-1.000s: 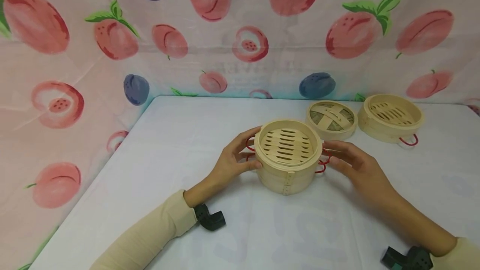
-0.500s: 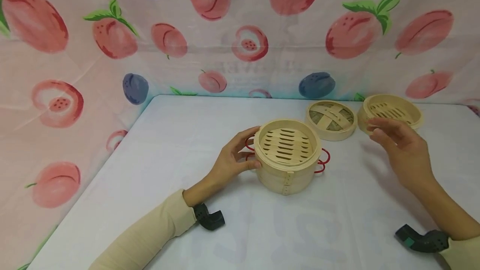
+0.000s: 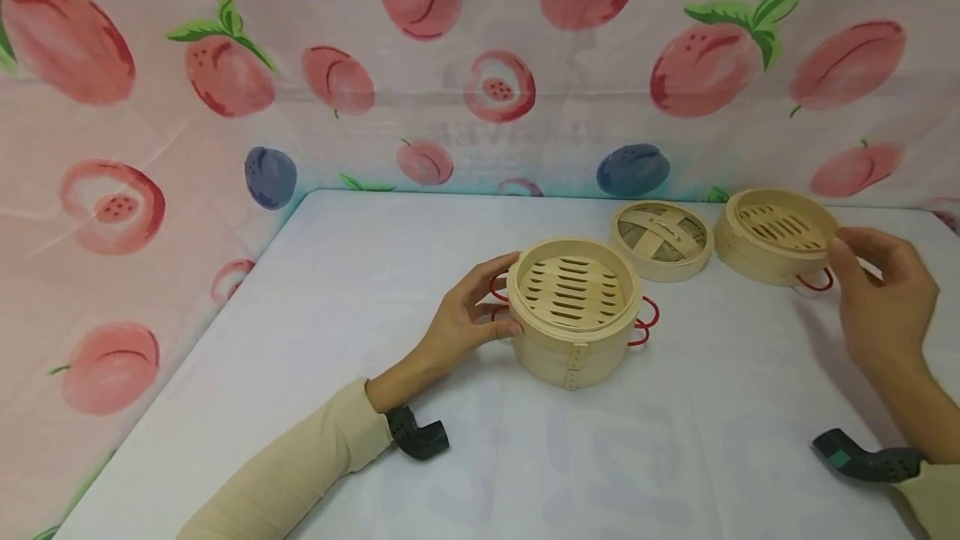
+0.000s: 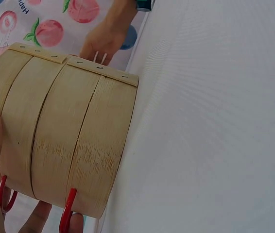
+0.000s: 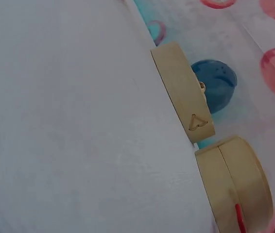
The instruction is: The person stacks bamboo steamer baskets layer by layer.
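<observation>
Bamboo steamer stack (image 3: 573,311) was stood upright on the bench (image 3: 712,440), approx. ctr of the head view, axis vert., slotted top facing up; its red handles (image 4: 68,208) were pointed out L & R, w/ the joint strips (image 3: 576,367) turned to the near side. It was gripped at its L side by the L hand (image 3: 465,311), some fingers being hidden behind. The R hand (image 3: 892,298) was placed at the R rim of the single basket (image 3: 776,240), next to the lid (image 3: 663,240); whether that rim was pinched couldn't be told, fingertips being partly obscured. In the R wrist view, hand & basket were cut off. Cf. half a sec. earlier: R hand was shifted from the basket's front to its R; stack was left as it was.
</observation>
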Demonstrator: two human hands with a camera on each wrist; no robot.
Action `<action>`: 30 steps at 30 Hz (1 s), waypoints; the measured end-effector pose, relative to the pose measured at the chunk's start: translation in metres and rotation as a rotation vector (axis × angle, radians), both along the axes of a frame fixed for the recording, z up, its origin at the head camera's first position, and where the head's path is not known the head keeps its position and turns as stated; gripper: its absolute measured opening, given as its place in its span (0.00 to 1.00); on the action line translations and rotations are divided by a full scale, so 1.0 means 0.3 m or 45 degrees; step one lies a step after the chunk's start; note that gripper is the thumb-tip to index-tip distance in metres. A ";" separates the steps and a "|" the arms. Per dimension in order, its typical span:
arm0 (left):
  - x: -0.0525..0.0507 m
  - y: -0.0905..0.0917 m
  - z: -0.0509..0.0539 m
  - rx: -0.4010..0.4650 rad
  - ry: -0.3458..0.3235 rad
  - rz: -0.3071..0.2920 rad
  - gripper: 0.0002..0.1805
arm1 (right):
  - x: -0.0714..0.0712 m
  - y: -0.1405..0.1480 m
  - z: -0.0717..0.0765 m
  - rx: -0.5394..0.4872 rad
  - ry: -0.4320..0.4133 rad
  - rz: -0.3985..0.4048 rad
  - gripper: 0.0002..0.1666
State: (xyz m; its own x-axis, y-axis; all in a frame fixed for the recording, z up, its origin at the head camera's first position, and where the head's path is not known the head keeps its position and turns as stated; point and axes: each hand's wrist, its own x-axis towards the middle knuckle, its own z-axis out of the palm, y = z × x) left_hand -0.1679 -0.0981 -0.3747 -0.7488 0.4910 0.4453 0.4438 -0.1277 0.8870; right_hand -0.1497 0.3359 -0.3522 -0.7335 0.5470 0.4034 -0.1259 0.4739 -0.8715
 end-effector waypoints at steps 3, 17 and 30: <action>0.001 -0.002 0.000 -0.002 -0.003 0.006 0.42 | -0.004 0.005 -0.020 0.031 -0.155 -0.072 0.21; -0.002 0.003 -0.005 0.006 -0.012 0.000 0.42 | 0.004 0.045 -0.087 0.260 -0.372 0.181 0.38; 0.000 0.003 -0.001 0.008 -0.008 -0.002 0.42 | -0.019 0.064 -0.112 0.260 -0.484 0.132 0.40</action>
